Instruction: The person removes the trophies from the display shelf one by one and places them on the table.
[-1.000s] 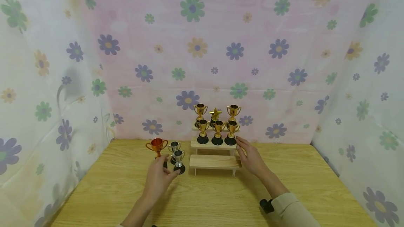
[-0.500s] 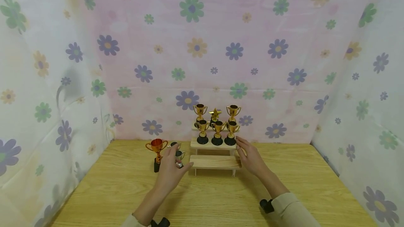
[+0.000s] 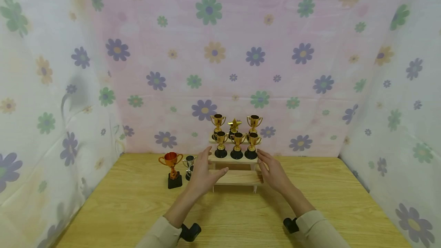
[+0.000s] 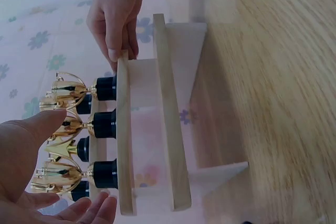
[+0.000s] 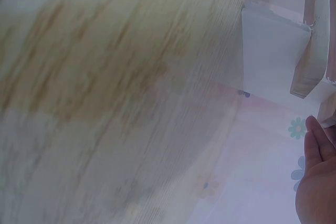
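I have my left hand (image 3: 203,173) and right hand (image 3: 273,171) spread flat, holding nothing, at either end of the stepped rack (image 3: 236,177) at the back of the desk (image 3: 241,217), so I judge the next move needs an even grip on both ends so its gold cups (image 3: 237,144) stay upright.

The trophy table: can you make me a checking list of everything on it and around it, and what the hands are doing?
Surface: wooden table, light grain.
Job's things: wooden step shelf; gold trophies on its two upper steps, bottom step bare.
Clutter: orange trophy and silver trophies on the table left of the shelf.
Hands: left hand open at the shelf's left end; right hand open, fingers at the right end.
Cables: nothing seen.
Surroundings: flowered cloth behind and on both sides.
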### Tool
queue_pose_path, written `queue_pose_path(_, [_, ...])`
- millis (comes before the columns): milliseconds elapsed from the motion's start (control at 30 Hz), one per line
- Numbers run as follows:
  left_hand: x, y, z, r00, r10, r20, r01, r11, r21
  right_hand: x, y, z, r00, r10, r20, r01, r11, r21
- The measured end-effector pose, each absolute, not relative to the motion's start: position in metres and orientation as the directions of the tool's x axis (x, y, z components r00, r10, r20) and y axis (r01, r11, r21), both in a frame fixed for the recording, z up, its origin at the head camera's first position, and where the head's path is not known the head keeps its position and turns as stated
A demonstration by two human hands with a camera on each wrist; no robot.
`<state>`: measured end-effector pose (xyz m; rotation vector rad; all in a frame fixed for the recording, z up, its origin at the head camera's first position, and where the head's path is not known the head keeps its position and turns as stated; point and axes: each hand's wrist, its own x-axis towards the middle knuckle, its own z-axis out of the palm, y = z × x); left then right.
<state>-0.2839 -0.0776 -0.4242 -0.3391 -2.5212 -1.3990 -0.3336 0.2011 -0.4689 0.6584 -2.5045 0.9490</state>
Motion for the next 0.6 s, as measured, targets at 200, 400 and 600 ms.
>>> queue_pose_path(200, [-0.293, -0.067, -0.420, -0.946, 0.085, 0.313, 0.306, 0.551, 0.776, -0.334, 0.201, -0.468, -0.817, -0.292, 0.498, -0.550, 0.655, -0.518])
queue_pose_path(400, [-0.306, -0.061, -0.420, -0.951, 0.056, 0.305, 0.280, 0.573, 0.770, -0.334, 0.201, -0.468, -0.810, -0.293, 0.508, -0.558, 0.652, -0.514])
queue_pose_path(600, [-0.318, -0.057, -0.423, -0.952, 0.031, 0.305, 0.264, 0.587, 0.766, -0.333, 0.201, -0.469, -0.787, -0.304, 0.537, -0.584, 0.648, -0.488])
